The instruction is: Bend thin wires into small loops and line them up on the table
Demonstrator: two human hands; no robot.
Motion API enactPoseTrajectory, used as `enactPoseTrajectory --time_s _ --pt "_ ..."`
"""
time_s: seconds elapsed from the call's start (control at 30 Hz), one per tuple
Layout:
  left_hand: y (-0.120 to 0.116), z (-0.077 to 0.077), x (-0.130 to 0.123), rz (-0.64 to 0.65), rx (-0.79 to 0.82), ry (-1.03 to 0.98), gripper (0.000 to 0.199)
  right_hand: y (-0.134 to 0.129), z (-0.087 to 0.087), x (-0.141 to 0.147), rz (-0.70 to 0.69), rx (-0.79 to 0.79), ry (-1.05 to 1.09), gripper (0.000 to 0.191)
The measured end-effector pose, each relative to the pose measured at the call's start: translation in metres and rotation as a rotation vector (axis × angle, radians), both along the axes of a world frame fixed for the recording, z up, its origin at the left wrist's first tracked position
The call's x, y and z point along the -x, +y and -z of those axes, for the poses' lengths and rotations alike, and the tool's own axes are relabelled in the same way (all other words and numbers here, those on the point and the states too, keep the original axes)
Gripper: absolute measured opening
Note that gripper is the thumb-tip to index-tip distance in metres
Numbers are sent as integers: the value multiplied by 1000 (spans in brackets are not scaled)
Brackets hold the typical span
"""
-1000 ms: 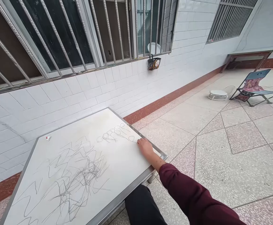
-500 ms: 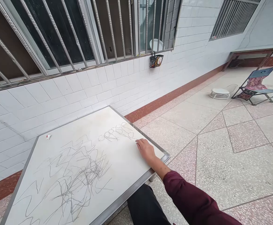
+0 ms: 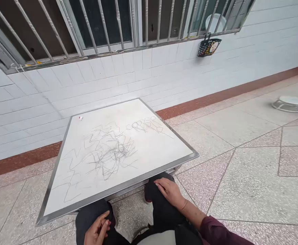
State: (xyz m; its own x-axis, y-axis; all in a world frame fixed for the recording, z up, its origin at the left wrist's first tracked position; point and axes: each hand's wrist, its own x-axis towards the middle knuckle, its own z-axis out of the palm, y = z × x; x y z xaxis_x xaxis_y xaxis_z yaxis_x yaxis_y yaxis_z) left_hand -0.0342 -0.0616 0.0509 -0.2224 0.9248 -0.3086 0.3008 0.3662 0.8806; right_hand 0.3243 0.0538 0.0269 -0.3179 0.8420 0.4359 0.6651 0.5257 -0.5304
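A white tabletop (image 3: pixel 161 153) with a grey metal rim stands before me, covered in dark pencil-like scribbles (image 3: pixel 113 153) and a row of small loops (image 3: pixel 146 124). Over my right knee lies my right hand (image 3: pixel 170 192), palm down, fingers stretched out, holding nothing. My left hand (image 3: pixel 96 229) rests on my left thigh with curled fingers, thumb close to the index finger. A bit of red shows at its fingertips; what it is, I cannot make out. Both hands are below the table's near edge, apart from the top. Near the far left corner sits a small white-and-red object (image 3: pixel 80 118).
Behind the table runs a white tiled wall (image 3: pixel 100 85) with a barred window (image 3: pixel 113 23). A black basket (image 3: pixel 208 47) hangs from the sill. To the right, a round white stool (image 3: pixel 289 103) stands on the terrazzo floor (image 3: pixel 215 136).
My right hand has left the tabletop's right side and come down onto my right knee. The view has swung left and down, bringing my left hand into sight.
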Motion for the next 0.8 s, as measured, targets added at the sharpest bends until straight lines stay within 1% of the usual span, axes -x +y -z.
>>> enactPoseTrajectory --time_s 0.03,0.1,0.23,0.3,0.33,0.4,0.47,0.53,0.6,0.63,0.7,0.8 --pt "-4 4 3 8 -43 22 59 1 1 0 0 5 -17 22" --pt "-11 8 7 34 -114 83 49 3 2 0 3 1 -49 23" --pt "-19 5 10 180 -265 255 34 0 6 -1 24 -20 -68 24" --pt "-22 4 13 210 -312 309 30 -2 3 2 29 -16 -61 24" --pt "-23 5 15 214 -323 319 29 -3 -1 6 30 -13 -51 24" --pt "-25 8 20 219 -344 330 27 -1 -16 21 28 -14 -19 24" --pt "-27 12 23 225 -369 348 26 9 -36 44 17 -12 19 24" --pt "-27 15 25 229 -394 365 25 26 -56 72 -32 35 -36 22" --pt "-26 16 25 231 -418 379 24 47 -69 100 -29 45 -73 20" --pt "-26 16 26 233 -431 382 23 58 -73 112 -16 50 -93 19" --pt "-27 16 27 238 -463 392 23 78 -75 131 35 64 -143 15" --pt "-28 19 34 232 -517 439 23 96 -71 145 97 91 -213 10"
